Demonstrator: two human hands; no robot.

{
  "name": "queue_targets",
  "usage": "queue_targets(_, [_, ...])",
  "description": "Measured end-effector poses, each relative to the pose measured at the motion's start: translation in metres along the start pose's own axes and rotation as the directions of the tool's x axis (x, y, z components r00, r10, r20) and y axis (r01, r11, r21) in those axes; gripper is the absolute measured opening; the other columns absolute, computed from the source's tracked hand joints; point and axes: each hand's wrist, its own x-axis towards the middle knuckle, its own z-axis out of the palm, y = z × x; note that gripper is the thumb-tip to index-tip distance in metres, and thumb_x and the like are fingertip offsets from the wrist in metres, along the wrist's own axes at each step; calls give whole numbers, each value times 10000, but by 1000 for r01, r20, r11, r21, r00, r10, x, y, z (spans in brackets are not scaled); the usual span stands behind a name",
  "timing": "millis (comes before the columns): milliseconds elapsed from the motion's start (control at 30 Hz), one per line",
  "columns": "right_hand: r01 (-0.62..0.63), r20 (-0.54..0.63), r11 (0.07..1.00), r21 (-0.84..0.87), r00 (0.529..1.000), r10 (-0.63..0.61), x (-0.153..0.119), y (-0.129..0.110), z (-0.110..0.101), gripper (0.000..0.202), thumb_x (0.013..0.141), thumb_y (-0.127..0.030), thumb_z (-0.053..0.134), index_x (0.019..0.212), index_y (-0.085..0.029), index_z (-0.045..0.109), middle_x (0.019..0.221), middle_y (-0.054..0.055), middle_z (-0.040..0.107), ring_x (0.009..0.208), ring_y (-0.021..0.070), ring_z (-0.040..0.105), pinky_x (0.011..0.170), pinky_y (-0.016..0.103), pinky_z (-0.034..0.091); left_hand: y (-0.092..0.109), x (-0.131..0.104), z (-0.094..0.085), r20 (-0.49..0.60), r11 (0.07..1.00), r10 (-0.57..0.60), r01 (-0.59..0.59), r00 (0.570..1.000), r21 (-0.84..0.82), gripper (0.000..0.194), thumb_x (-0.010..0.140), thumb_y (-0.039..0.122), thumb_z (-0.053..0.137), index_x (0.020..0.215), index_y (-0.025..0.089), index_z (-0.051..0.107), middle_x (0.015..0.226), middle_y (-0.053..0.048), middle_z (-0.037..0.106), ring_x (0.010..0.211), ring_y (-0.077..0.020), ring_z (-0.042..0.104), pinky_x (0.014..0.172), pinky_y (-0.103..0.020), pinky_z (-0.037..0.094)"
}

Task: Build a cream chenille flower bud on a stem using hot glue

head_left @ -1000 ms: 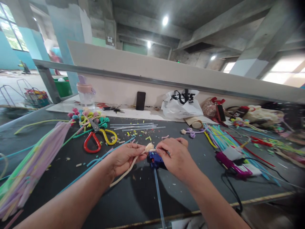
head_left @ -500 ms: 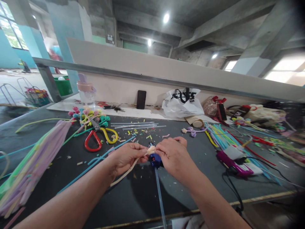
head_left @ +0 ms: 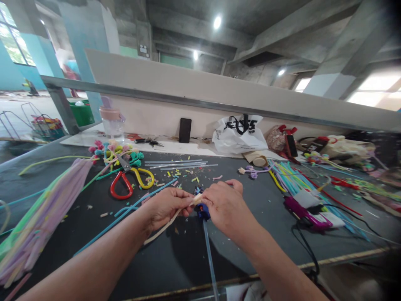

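My left hand pinches a cream pipe cleaner, whose long tail hangs down to the left below the fingers. From the other side my right hand is closed on the folded or wound end of the same pipe cleaner. Just behind and below the fingers is a blue glue gun, partly hidden by them, with a clear glue stick running out toward the table's front edge. Red-and-yellow-handled scissors lie to the left of my hands.
Bundled pastel pipe cleaners lie at left, more pipe cleaners at right. A purple corded tool is on the right. Loose glue sticks, a phone, a white plastic bag and a bottle stand or lie farther back.
The hands stay nearly in place. The cream end between the fingers has turned slightly and looks narrower. The whole view has shifted a little.
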Motion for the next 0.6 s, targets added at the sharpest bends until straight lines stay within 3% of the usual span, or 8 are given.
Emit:
queue_targets(367, [8, 18, 1000, -4, 1000, -8, 0, -1, 0, 194, 767, -80, 513, 656, -192, 625, 662, 11, 617, 709, 163, 495, 824, 371, 187, 0, -2, 0, 44, 997, 47, -50, 998, 65, 237, 657, 284, 728, 741, 72, 666, 627, 0, 534, 490, -38, 389, 439, -180, 231])
queue_targets(600, [22, 31, 1000, -1, 999, -22, -2, -2, 2, 198, 776, -85, 499, 663, -195, 618, 662, 7, 614, 707, 160, 490, 823, 369, 181, -5, 2, 1, -7, 984, 52, -50, 999, 169, 289, 641, 369, 720, 696, 121, 582, 482, 63, 407, 434, -41, 260, 431, -217, 127])
